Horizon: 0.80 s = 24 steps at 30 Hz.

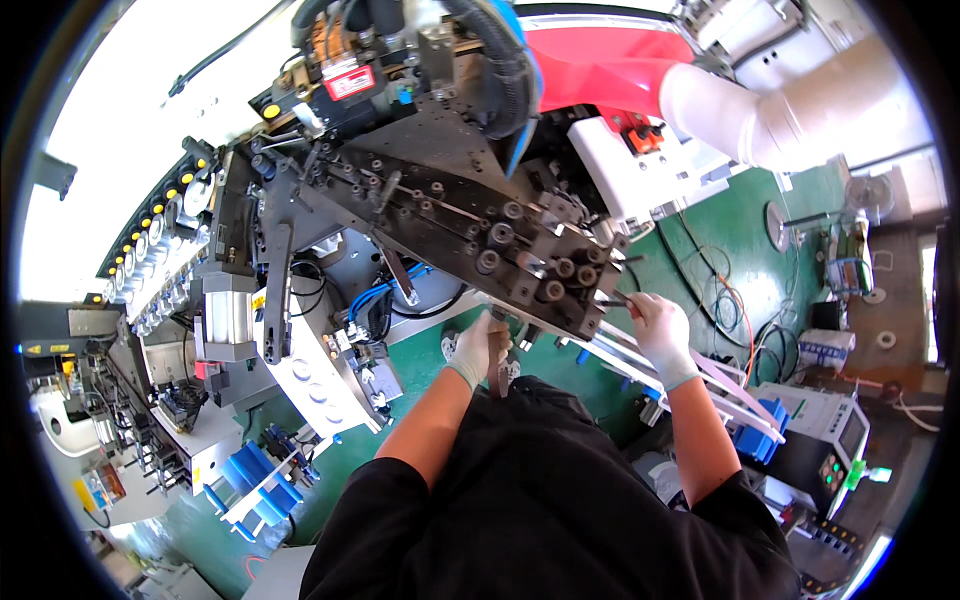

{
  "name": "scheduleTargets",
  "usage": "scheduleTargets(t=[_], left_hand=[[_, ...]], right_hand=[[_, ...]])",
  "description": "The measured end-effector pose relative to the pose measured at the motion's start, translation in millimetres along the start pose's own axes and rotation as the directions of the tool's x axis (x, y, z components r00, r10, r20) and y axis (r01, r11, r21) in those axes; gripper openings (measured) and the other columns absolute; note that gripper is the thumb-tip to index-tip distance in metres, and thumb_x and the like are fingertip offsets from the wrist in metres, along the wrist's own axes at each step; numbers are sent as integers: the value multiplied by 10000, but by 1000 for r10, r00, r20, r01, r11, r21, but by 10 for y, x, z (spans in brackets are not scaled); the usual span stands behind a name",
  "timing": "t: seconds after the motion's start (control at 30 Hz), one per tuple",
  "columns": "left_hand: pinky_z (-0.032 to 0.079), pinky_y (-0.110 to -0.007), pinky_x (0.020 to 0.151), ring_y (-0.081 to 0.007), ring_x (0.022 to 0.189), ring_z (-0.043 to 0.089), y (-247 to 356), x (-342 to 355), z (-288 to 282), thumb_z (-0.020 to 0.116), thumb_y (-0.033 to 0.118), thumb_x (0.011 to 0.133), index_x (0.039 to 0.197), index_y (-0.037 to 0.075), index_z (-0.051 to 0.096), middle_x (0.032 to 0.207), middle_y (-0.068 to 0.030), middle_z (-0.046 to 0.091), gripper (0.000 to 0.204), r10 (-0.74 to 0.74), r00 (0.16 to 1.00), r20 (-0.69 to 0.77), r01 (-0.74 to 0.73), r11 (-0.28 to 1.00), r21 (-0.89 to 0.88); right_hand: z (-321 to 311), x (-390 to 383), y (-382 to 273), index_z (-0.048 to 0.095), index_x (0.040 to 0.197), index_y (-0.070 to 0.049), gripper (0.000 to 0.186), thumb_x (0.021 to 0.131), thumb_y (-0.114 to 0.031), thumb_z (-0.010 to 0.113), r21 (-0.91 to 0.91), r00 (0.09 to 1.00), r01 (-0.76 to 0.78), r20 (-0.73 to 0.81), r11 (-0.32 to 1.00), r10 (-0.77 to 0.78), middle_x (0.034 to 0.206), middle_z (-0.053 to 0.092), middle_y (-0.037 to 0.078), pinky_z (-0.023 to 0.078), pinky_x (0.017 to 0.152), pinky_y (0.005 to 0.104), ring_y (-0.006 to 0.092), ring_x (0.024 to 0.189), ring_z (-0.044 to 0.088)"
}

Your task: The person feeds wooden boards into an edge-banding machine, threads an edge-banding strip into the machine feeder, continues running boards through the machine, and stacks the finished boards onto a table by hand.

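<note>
My left hand point(481, 347), in a white glove, is closed around a dark brown handle-like tool point(497, 372) just under the lower edge of a dark metal machine plate point(450, 205). My right hand point(660, 330), also gloved, pinches a thin dark rod point(612, 299) at the right end of the plate, beside a cluster of black rollers point(555, 270). Both forearms come up from the lower edge over my black shirt.
A grey pneumatic cylinder point(227, 310) and a row of yellow-capped parts point(160, 205) stand at left. White rails point(700, 375) slope down at right. A red cover point(600, 60), a white duct point(800, 100), cables on green floor point(730, 290), and a white control box point(835, 425) lie right.
</note>
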<state>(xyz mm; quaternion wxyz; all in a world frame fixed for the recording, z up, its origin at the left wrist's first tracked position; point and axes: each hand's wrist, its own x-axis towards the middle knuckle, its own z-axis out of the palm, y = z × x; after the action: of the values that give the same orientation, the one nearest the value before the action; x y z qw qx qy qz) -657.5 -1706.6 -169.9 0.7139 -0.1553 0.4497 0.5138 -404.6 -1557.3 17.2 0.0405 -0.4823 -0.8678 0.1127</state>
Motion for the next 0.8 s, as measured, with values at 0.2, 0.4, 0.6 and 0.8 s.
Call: scheduleTargets(t=[0.2, 0.4, 0.6, 0.8], left_hand=[[444, -331, 506, -229, 648, 597, 17, 161, -2, 502, 519, 1012, 913, 45, 608, 755, -56, 602, 495, -1, 993, -117, -15, 991, -134], [454, -335, 522, -224, 653, 591, -86, 81, 36, 611, 376, 993, 958, 59, 604, 788, -52, 607, 320, 251, 948, -198, -268, 961, -67], [537, -392, 681, -248, 795, 646, -353, -231, 126, 610, 298, 976, 1055, 73, 597, 906, -74, 638, 239, 234, 940, -247, -197, 967, 163], [569, -380, 809, -238, 974, 674, -628, -997, 578, 562, 274, 1005, 1140, 104, 578, 1047, -83, 663, 218, 80, 996, 41, -80, 997, 19]], right_hand=[[-254, -308, -94, 642, 1154, -18, 366, 790, -37, 686, 149, 946, 152, -307, 977, -101, 1125, 673, 177, 477, 937, 454, 378, 1059, 623], [-95, -1216, 235, 689, 1072, -24, 234, 860, 1, 593, 318, 897, 156, -443, 935, 1, 1079, 677, 138, 486, 931, 422, 334, 1027, 636], [220, -1617, 138, 683, 1022, -21, 280, 744, -4, 653, 490, 977, 206, -144, 847, -154, 893, 705, 136, 525, 799, 428, 349, 860, 672], [523, -1591, -354, 502, 1369, -18, 636, 806, -185, 748, 390, 968, 172, 101, 905, -228, 1208, 657, 204, 493, 973, 452, 392, 1104, 630]])
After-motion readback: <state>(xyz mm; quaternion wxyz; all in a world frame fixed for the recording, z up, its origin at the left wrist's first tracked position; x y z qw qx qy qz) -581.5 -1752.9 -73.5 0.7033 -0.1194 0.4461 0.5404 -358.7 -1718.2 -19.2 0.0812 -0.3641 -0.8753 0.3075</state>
